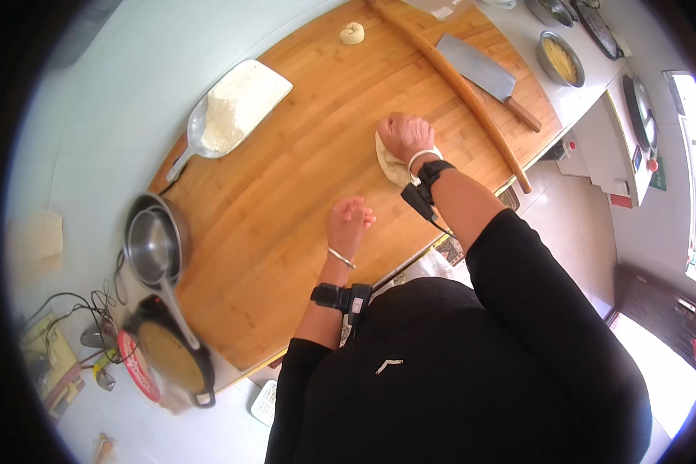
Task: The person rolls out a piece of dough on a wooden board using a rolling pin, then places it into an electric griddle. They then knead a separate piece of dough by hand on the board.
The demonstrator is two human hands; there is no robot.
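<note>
My right hand (pixel 407 136), knuckles down, presses on a piece of dough (pixel 387 167) near the front edge of a wooden board (pixel 278 197). Part of the dough is hidden under the hand and wrist. To its lower left, my left hand (pixel 352 219) hovers over the board with loosely curled, slightly parted fingers and nothing in it. A small coiled piece of dough (pixel 352 33) lies at the board's far side. Flour (pixel 226 110) fills a metal scoop (pixel 196 129) at the upper left.
A long wooden rolling pin (pixel 461 87) lies beside a cleaver (pixel 478 65) on the right, its end jutting past the board's front edge. At left stand a metal bowl (pixel 180 217) with a ladle (pixel 177 313) and a dark pan (pixel 206 354). A bowl of yellow strips (pixel 559 61) stands upper right.
</note>
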